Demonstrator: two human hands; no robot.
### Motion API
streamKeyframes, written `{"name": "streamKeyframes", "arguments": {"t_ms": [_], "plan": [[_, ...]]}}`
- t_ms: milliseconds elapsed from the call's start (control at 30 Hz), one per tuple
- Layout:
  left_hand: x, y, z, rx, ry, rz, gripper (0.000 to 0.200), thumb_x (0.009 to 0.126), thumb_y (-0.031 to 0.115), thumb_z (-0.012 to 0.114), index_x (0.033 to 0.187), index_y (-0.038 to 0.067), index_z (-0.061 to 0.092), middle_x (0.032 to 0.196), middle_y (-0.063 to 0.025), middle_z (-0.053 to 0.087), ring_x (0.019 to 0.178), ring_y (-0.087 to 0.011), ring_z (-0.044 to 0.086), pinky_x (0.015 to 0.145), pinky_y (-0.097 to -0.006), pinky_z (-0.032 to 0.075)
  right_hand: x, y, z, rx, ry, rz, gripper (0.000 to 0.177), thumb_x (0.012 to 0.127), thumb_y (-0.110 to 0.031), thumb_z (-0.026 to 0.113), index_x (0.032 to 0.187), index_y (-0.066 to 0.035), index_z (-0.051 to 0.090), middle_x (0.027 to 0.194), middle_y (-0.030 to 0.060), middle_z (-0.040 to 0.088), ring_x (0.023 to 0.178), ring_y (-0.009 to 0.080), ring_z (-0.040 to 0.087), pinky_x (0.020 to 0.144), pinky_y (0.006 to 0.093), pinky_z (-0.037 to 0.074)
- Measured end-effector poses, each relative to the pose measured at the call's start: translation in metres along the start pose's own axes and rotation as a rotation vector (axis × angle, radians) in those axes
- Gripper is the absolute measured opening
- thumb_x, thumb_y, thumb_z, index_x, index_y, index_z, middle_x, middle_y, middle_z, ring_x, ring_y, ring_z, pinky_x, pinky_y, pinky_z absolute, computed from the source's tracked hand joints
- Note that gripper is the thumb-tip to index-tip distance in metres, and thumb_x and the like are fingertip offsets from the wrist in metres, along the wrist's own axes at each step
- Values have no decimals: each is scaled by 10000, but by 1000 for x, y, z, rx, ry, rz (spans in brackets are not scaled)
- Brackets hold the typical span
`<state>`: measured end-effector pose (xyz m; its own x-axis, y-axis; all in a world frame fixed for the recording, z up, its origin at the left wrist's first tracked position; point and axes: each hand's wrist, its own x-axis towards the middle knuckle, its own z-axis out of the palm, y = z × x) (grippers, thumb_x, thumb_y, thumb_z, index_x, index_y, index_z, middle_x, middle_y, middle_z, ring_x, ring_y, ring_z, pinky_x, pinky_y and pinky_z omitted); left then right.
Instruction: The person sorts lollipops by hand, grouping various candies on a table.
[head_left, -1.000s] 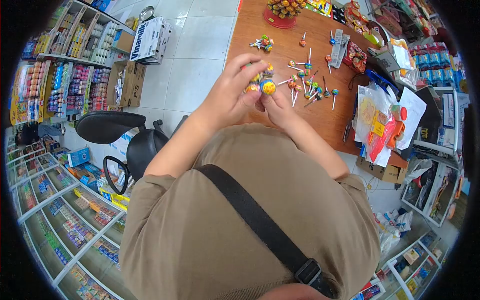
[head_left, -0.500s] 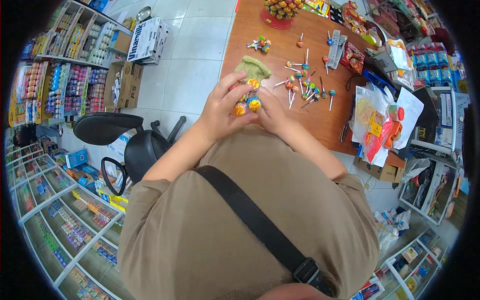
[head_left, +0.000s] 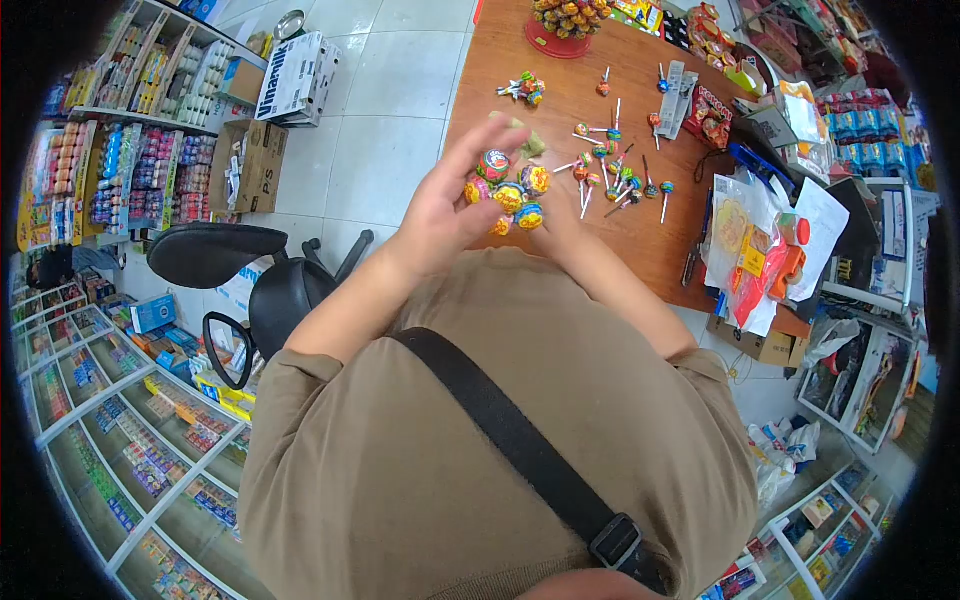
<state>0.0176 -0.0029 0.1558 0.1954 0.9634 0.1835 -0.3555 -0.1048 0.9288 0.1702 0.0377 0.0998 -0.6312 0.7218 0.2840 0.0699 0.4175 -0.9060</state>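
A bunch of lollipops (head_left: 508, 196) in bright wrappers is between my hands, heads facing up, above the near left edge of the table. My left hand (head_left: 440, 212) curves round its left side, with the thumb against the lower heads and the fingers stretched along the far side. On the right, my right hand (head_left: 562, 222) grips the bunch from below; its fingers and the sticks are mostly hidden behind the heads. Just beyond the left fingertips, a green cloth (head_left: 533, 142) lies partly covered on the table.
Loose lollipops (head_left: 615, 170) are scattered over the wooden table (head_left: 640, 245). Farther back are a small lollipop bundle (head_left: 525, 90) and a red stand (head_left: 557, 40) full of lollipops. Papers and packets (head_left: 755, 245) crowd the right side. A black chair (head_left: 290, 300) stands left.
The lollipop heads have turned to face up and fan wider, showing more of them. My left fingers have opened outward and now cover more of the green cloth.
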Motion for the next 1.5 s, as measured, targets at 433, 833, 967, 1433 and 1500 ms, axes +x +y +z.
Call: {"name": "streamKeyframes", "arguments": {"t_ms": [433,833,967,1433,1500], "plan": [[-3,-8,-9,240,-124,-99,354,800,120,535,1123,-1,458,1089,-106,529,1025,-176,495,888,-299,384,-9,-2,6,140,-138,96,266,780,-10,464,1040,-33,515,1031,148,537,984,283,517,837,345,409],[-1,0,-10,215,-245,-209,657,619,128,756,1182,19,434,1129,-103,518,1052,-175,489,893,-305,391,-13,-4,9,241,-212,95,261,805,-74,474,1059,-54,526,1064,110,535,1007,244,506,877,350,397],[1,7,-6,53,-206,-97,807,548,185,810,1210,5,385,1148,-111,485,1069,-188,474,924,-325,374,-13,0,8,364,-149,146,282,812,-113,499,1089,-60,520,1104,111,522,1029,251,499,884,352,390],[1,7,-2,413,-142,-34,617,601,47,708,1136,21,402,1089,-98,464,956,-149,497,844,-270,405,-16,0,7,300,-229,48,347,897,-266,403,1158,-48,468,1166,101,482,1108,224,445,932,349,347],[0,0,5,92,-46,-81,595,615,27,674,1139,19,393,1091,-111,468,945,-150,505,841,-271,411,-17,2,7,312,-232,95,356,900,-283,394,1154,-46,472,1164,99,484,1102,219,448,929,346,349]]}}
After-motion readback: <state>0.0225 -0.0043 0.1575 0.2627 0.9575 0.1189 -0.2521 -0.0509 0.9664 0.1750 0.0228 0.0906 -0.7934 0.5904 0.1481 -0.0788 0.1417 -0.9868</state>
